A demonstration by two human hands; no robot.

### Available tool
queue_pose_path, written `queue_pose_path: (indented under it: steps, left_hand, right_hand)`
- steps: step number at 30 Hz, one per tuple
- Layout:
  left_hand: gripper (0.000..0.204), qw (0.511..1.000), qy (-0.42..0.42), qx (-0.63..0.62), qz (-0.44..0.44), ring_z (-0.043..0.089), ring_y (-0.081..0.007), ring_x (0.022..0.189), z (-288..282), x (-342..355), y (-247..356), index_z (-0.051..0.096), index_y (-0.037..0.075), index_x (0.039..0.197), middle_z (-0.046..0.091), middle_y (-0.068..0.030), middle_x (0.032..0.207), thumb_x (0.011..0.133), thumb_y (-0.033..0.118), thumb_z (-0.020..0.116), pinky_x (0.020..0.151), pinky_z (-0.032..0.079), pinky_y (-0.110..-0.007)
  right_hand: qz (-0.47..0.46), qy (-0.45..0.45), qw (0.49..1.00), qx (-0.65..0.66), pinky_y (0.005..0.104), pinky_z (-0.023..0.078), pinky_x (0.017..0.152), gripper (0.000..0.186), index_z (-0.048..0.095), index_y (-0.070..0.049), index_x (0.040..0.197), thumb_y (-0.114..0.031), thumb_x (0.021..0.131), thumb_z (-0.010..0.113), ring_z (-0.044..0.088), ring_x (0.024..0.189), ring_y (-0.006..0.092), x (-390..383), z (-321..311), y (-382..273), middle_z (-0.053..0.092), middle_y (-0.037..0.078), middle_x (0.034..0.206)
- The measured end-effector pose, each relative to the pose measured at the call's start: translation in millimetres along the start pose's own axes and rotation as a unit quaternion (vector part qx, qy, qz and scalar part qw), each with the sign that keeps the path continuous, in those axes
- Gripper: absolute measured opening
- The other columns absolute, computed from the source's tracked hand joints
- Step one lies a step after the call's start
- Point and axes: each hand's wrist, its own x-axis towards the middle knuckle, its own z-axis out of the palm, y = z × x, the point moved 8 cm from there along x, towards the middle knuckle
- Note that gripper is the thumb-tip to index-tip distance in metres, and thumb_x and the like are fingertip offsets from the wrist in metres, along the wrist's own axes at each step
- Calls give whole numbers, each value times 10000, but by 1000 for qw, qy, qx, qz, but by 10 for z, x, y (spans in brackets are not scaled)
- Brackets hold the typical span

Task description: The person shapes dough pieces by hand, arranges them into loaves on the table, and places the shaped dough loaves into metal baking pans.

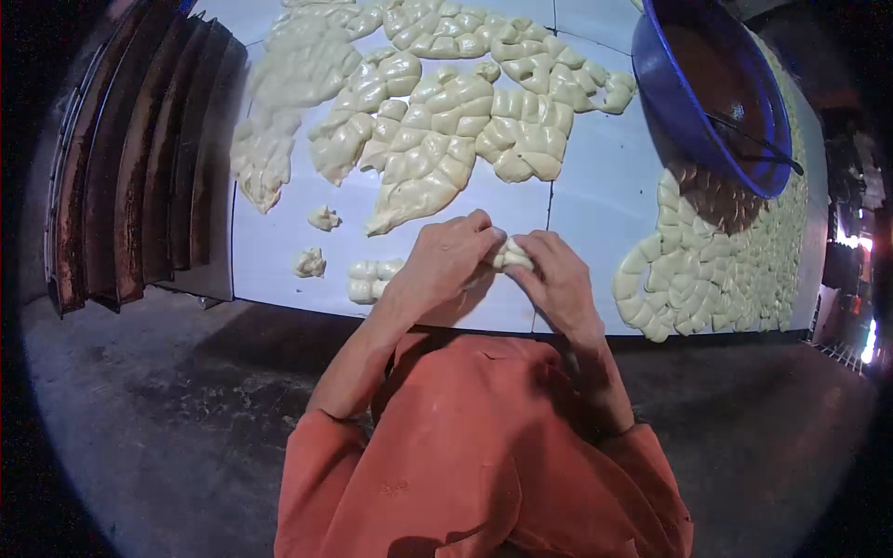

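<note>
Near the table's front edge, both hands meet around a small lump of pale dough [511, 254]. My left hand [456, 249] closes on its left side, thumb and fingertips pressed to it. My right hand [558, 274] pinches the same lump from the right. Just left of my left wrist lie shaped dough pieces [372, 279] side by side. Two small loose scraps of dough, one lower [309, 263] and one higher [324, 219], sit farther left. Beyond my hands spreads a broad sheet of glossy dough pieces [433, 172], pressed against one another.
On the right a blue basin [665, 79] holds brown stuff and a dark-handled tool [753, 144]. Many small dough pieces [707, 288] cover the white tabletop [595, 200] beneath it. Rusty metal trays [139, 158] stand on edge at the left. Dark floor [186, 400] lies below.
</note>
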Motion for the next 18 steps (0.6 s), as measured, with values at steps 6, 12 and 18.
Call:
queue_pose_path:
  steps: [6,12,18]
  left_hand:
    - [589,998,12,55,3,650,-343,971,60,-119,-42,541,106,1326,594,-126,1096,771,146,732,750,546,-453]
    - [864,992,112,-45,-24,650,-388,1065,-506,-660,-98,408,126,1495,508,-187,1435,748,228,830,837,555,-451]
    - [561,924,278,82,-248,688,-273,877,-1222,-1809,-834,603,73,1306,657,-152,1150,810,240,804,758,563,-355]
  right_hand:
    - [24,-114,993,-17,416,524,855,540,600,-92,1293,-336,836,750,630,1028,354,74,45,-143,605,148,1211]
    - [28,40,999,-10,418,510,938,531,603,-25,1281,-239,825,771,600,1143,383,287,-127,-576,594,234,1288]
    - [-209,-56,976,9,450,499,901,370,611,-46,1217,-129,867,697,610,1058,376,970,884,-1543,612,196,1208]
